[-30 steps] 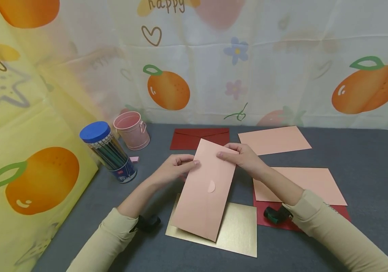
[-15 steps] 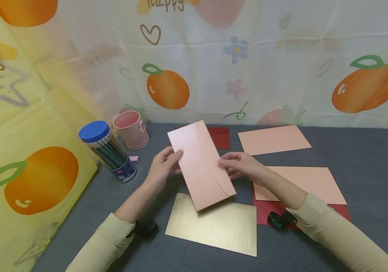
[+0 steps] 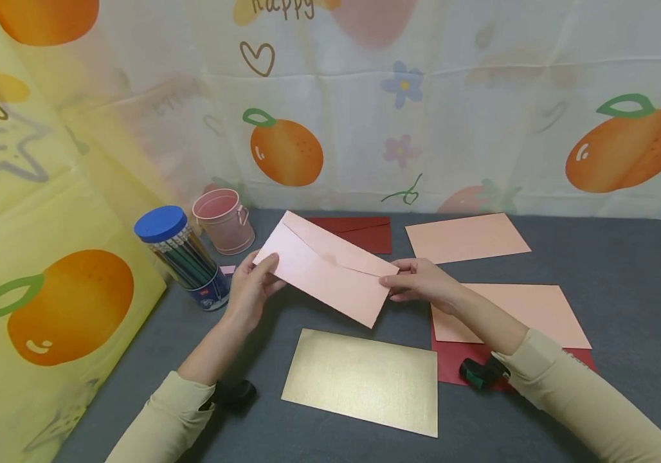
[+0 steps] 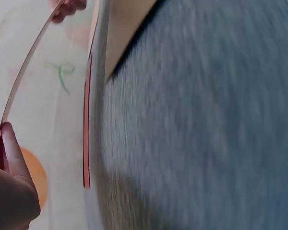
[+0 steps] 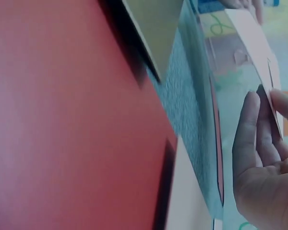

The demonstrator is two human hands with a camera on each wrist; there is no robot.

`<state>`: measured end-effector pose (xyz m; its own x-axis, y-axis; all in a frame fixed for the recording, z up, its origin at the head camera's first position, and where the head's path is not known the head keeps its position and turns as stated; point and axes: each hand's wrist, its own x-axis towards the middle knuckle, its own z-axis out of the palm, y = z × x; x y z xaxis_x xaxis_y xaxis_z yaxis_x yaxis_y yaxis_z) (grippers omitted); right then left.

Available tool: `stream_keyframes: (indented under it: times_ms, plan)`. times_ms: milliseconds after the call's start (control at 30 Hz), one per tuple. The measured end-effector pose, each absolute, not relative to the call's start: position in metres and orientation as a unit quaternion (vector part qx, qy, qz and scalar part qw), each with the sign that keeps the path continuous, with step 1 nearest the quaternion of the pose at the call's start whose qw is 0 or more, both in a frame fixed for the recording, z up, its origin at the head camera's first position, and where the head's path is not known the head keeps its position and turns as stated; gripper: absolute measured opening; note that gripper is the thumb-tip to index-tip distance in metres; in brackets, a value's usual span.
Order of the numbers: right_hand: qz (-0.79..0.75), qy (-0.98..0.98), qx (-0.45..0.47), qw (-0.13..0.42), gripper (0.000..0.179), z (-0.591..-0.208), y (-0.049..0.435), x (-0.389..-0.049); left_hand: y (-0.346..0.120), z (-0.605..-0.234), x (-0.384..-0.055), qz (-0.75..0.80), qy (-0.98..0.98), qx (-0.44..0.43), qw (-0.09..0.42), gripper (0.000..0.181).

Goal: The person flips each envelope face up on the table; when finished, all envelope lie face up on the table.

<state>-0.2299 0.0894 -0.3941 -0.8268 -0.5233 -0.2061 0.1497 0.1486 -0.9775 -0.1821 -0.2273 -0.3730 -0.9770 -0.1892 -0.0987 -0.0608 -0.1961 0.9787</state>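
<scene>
Both hands hold a pale pink envelope [image 3: 325, 270] above the table, its flap side facing up and its length slanting down to the right. My left hand [image 3: 251, 289] pinches the left end, thumb on top and fingers beneath. At the lower right end, my right hand [image 3: 423, 283] pinches the edge between thumb and fingers. Seen edge-on in the left wrist view, the envelope [image 4: 26, 62] bows slightly. Below it on the table lies a gold envelope [image 3: 362, 386]. A dark red envelope [image 3: 365, 233] behind is partly covered by the held one.
At the right, a pink envelope [image 3: 527, 315] overlaps a red one [image 3: 579, 358], with another pink envelope [image 3: 469, 238] farther back. On the left stand a blue-lidded tub of pencils [image 3: 186, 260], a pink bucket [image 3: 225, 222] and a small pink block [image 3: 227, 270]. A printed curtain [image 3: 342, 154] hangs behind.
The pink envelope has turned from upright to a sideways slant, showing plain side and then flap side. Both hands have shifted their grip to its ends; the left hand has moved left.
</scene>
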Motion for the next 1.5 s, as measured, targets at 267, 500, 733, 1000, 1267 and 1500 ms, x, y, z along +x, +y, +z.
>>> stream_keyframes:
  times_ms: [267,500,733,1000,1267,1500]
  plan:
    - [-0.627,0.739,-0.114,0.217,0.020,-0.397,0.094,-0.244,-0.256,-0.380,-0.187,-0.683,-0.723,0.107,-0.023,0.045]
    - [-0.565,0.799,-0.113,0.171,0.041,-0.400,0.088,-0.248,-0.265,-0.388,-0.189,-0.549,-0.830,0.073,-0.067,0.044]
    - [-0.479,0.858,-0.137,0.126,0.050,-0.400,0.083,-0.247,-0.263,-0.390,-0.189,-0.445,-0.892,0.038,-0.075,0.041]
    - [-0.425,0.884,-0.158,0.110,0.047,-0.398,0.079,-0.246,-0.259,-0.388,-0.185,-0.340,-0.940,0.009,-0.037,0.039]
    - [-0.397,0.899,-0.155,0.103,0.044,-0.398,0.074,-0.252,-0.259,-0.391,-0.185,-0.322,-0.946,-0.010,-0.012,0.039]
    - [-0.384,0.905,-0.156,0.096,0.042,-0.399,0.072,-0.253,-0.257,-0.392,-0.185,-0.314,-0.949,-0.023,0.000,0.038]
